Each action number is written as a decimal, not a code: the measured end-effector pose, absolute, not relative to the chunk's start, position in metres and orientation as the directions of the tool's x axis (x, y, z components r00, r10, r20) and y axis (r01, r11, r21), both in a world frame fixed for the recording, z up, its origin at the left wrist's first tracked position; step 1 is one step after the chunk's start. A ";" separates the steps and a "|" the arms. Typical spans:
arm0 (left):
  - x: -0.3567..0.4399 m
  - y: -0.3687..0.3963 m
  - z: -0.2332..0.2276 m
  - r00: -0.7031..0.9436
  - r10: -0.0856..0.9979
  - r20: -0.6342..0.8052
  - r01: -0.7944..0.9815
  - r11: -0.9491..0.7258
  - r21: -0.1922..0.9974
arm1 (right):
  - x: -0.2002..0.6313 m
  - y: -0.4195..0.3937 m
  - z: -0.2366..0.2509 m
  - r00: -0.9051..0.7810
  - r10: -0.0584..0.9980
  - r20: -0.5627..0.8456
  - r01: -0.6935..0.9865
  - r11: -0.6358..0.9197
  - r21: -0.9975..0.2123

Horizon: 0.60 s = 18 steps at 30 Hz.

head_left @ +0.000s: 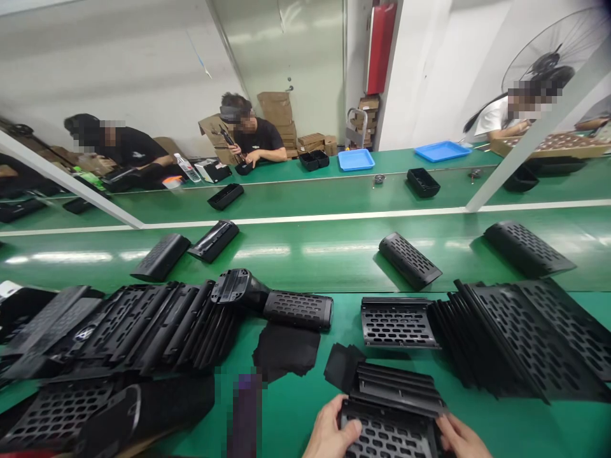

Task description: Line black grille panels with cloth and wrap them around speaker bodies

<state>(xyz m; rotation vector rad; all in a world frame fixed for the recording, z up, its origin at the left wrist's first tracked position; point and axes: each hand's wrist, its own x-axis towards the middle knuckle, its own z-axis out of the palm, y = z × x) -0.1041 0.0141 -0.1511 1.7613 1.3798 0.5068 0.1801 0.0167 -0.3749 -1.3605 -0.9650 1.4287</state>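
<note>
My left hand [331, 431] and my right hand [461, 437] grip the two sides of a black perforated plastic grille panel [392, 410] at the near edge of the green table [296, 407]. Just beyond it lie a flat grille panel [396, 321] and two pieces of black fabric [286, 348]. An assembled black speaker shell [296, 310] lies to the upper left of my hands.
Stacks of black grille panels fan out at left [143, 327] and right [520, 337]. Assembled shells [409, 259] ride the green conveyor belt [305, 248]. Across it, three people sit among black trays [422, 182], blue trays [356, 159] and cardboard boxes. A fan [554, 57] stands at right.
</note>
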 end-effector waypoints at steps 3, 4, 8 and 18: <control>-0.099 0.014 -0.148 0.327 0.936 -0.130 0.548 -0.076 0.833 | 0.174 0.019 -0.368 0.020 0.948 -0.317 -0.113 -0.313 -0.943; -0.096 0.015 -0.144 0.317 0.941 -0.118 0.557 -0.084 0.827 | 0.174 0.021 -0.367 0.019 0.945 -0.327 -0.122 -0.323 -0.939; -0.082 0.025 -0.125 0.239 0.968 -0.072 0.695 -0.118 0.710 | 0.188 0.028 -0.359 -0.013 0.928 -0.371 -0.159 -0.369 -0.916; -0.065 0.048 -0.112 0.243 0.961 -0.135 0.834 -0.136 0.534 | 0.180 0.025 -0.320 0.004 0.963 -0.271 -0.364 -0.251 -0.897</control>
